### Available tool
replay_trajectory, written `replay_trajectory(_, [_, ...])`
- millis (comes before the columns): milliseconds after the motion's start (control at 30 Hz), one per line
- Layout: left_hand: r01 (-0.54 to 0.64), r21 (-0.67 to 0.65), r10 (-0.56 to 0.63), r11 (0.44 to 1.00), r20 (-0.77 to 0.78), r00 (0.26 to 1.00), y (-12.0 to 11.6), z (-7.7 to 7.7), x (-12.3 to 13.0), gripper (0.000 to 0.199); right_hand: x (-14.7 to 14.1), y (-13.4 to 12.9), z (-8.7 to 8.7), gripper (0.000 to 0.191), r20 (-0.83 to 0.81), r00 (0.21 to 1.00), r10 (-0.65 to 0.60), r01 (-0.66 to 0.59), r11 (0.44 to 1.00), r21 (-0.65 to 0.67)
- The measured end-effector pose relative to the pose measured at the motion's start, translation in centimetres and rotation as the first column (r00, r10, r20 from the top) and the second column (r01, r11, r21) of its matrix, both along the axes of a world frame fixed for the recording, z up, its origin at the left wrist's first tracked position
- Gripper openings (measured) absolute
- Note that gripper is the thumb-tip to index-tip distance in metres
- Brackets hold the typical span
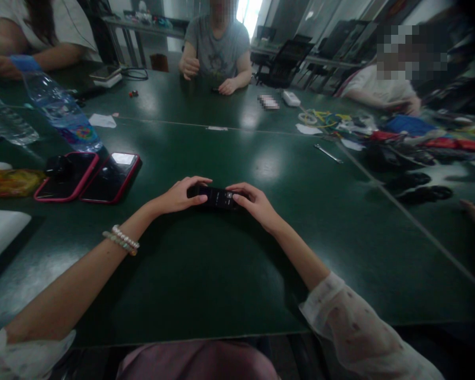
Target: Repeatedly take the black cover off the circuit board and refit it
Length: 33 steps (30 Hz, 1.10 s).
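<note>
A small black device with a lit screen (218, 197), like a phone held sideways, is between my two hands low over the green table (206, 274). Round its left end, my left hand (184, 193) is closed, the thumb lying on the front. My right hand (253, 203) grips the right end, its thumb on the screen beside a small white icon. Bead bracelets (122, 240) circle my left wrist. Two phones in red cases (113, 178) lie left of my left hand, and a small black object (58, 166) sits on the farther-left one.
Left stand tilted-looking plastic bottles (59, 108) near a yellow packet (13, 179) and a white object (2, 232). A wrench (328, 153) lies to the right, before cables (320, 119) and a red and blue heap (411, 126). Other people sit around the table.
</note>
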<state>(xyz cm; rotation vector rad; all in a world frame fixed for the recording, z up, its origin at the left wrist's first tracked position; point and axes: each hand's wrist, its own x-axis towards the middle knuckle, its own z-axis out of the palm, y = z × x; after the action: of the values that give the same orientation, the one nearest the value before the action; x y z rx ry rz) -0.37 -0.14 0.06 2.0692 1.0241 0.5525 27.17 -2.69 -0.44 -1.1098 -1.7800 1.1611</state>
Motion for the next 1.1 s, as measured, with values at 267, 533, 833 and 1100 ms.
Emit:
replay_trajectory(267, [-0.039, -0.066, 0.036, 0.997, -0.044, 0.998, -0.13, 0.06, -0.14, 0.081, -0.01, 0.21, -0.20, 0.027, 0.067, 0.998, -0.008, 0.005, 0.999, 0.041])
replay_trajectory(533, [-0.043, -0.005, 0.043, 0.999, -0.040, 0.998, -0.10, -0.16, 0.08, 0.084, -0.12, 0.36, -0.49, 0.028, 0.146, 0.988, -0.055, 0.042, 0.995, 0.085])
replay_trajectory(833, [-0.074, 0.012, 0.075, 0.997, -0.031, 0.997, -0.10, -0.25, 0.26, 0.075, -0.33, -0.15, -0.44, 0.042, 0.135, 0.986, -0.093, 0.076, 0.989, 0.124])
replay_trajectory(1100, [-0.057, 0.015, 0.057, 0.998, 0.023, 0.998, 0.00, -0.60, 0.17, 0.080, -0.74, -0.52, -0.97, 0.052, 0.217, 0.969, -0.117, 0.049, 0.954, 0.296])
